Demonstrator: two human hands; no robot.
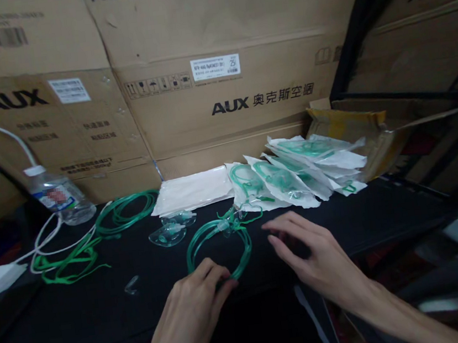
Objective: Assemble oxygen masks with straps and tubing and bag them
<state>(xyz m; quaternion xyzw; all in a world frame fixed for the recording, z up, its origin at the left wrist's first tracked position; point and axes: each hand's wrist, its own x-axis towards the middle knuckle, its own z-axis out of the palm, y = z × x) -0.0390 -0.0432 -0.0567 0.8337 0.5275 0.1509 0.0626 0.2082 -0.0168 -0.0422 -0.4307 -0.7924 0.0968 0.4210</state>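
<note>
My left hand [200, 292] is closed on the near side of a coil of green oxygen tubing [245, 247], which rests on the black tabletop. At the coil's far side lies a clear green mask [230, 224] with an elastic strap, partly tangled with the tubing. To the right of the coil hovers my right hand [309, 248], its thumb and fingers apart and nothing between them. Two loose clear masks [168, 233] lie just left of the coil. Farther left are another coil of green tubing [127, 212], some green straps [71, 263] and a small clear plastic piece [131, 285].
Several sealed packs [282, 179] with masks and tubing lie at the back right beside an opened cardboard box [371, 143]. A stack of white pouches [193, 191] lies at the back. A plastic bottle [63, 197] and white cables stand left. Large AUX cartons [219, 22] wall the back.
</note>
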